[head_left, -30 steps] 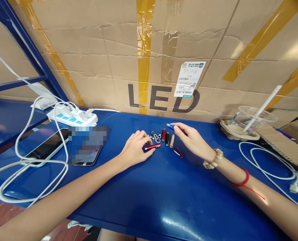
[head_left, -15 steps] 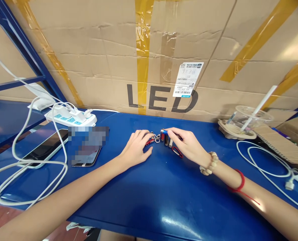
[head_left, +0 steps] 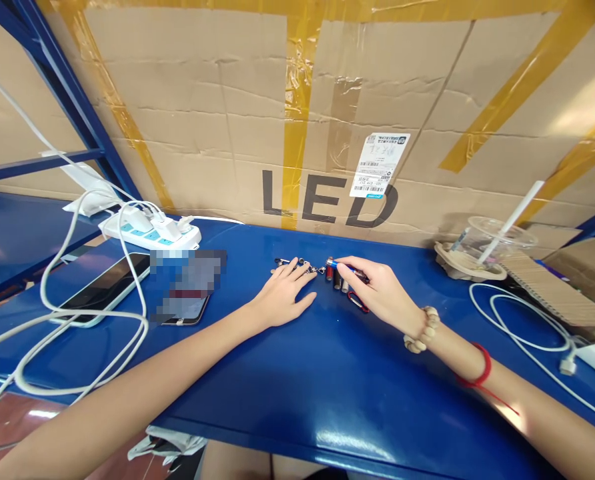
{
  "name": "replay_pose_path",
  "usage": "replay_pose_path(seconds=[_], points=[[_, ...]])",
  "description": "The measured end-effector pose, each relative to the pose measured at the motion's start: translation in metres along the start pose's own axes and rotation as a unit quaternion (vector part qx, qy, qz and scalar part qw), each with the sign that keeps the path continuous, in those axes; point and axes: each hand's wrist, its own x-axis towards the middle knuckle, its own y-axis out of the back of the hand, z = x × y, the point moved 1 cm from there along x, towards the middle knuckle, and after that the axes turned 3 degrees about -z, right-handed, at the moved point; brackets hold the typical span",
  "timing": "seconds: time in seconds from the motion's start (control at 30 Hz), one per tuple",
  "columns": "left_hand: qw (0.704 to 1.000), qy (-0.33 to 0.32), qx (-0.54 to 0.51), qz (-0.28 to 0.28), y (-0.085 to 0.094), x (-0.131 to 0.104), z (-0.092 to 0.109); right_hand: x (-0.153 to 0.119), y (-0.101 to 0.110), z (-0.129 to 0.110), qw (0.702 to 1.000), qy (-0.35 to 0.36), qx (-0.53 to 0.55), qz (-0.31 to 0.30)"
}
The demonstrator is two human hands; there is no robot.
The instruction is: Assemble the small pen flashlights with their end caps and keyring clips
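My left hand [head_left: 285, 295] lies palm down on the blue tabletop, fingers spread over some small metal clasps [head_left: 280, 262] that it partly hides. I cannot tell how many are under the fingers. Between thumb and fingers, my right hand [head_left: 382, 290] pinches a small blue cylinder with a silver end [head_left: 338, 265]. Just below it a red cylinder [head_left: 329, 273] and a black one stand side by side, with a pale one next to them, partly covered. A red carabiner [head_left: 358, 303] lies near the right thumb. One metal clasp [head_left: 321, 270] shows between my hands.
Two phones, one white-edged [head_left: 105, 293] and one dark [head_left: 190, 293], lie left beside a power strip [head_left: 152, 230] with looping white cables. Right are a clear cup [head_left: 502, 237] with a straw, a coiled cable [head_left: 520, 333] and a notebook [head_left: 557, 287]. A cardboard box [head_left: 227, 120] stands behind.
My left fingers have flattened and spread over the clasps, where a red item showed beneath them before. The right hand keeps its pinch on the blue cylinder. The view has shifted slightly.
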Motion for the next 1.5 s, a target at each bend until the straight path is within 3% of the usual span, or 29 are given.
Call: replay_pose_path(seconds=[0.17,0.3,0.5,0.73,1.0,1.3,1.5], points=[[0.997,0.041,-0.030,0.054,0.002,-0.003,0.005,-0.003,-0.003,-0.007,0.999,0.015,-0.051,0.000],[0.985,0.017,-0.142,0.092,0.011,-0.010,0.016,-0.013,-0.005,-0.018,0.997,0.052,-0.050,0.001],[0.920,-0.069,-0.372,0.101,0.014,-0.016,0.026,-0.028,-0.014,-0.007,0.997,0.073,-0.021,0.025],[0.867,0.018,-0.492,0.069,0.013,-0.010,0.031,-0.030,-0.022,0.012,0.999,0.030,0.016,-0.020],[0.836,0.105,-0.530,0.096,0.011,-0.005,0.023,-0.037,-0.029,0.009,0.996,0.016,0.064,-0.052],[0.835,0.085,-0.514,0.178,0.013,-0.007,0.019,-0.035,-0.028,0.015,0.995,-0.014,0.081,-0.048],[0.844,0.068,-0.484,0.222,0.013,-0.005,0.014,-0.037,-0.025,0.011,0.997,0.029,0.028,-0.069]])
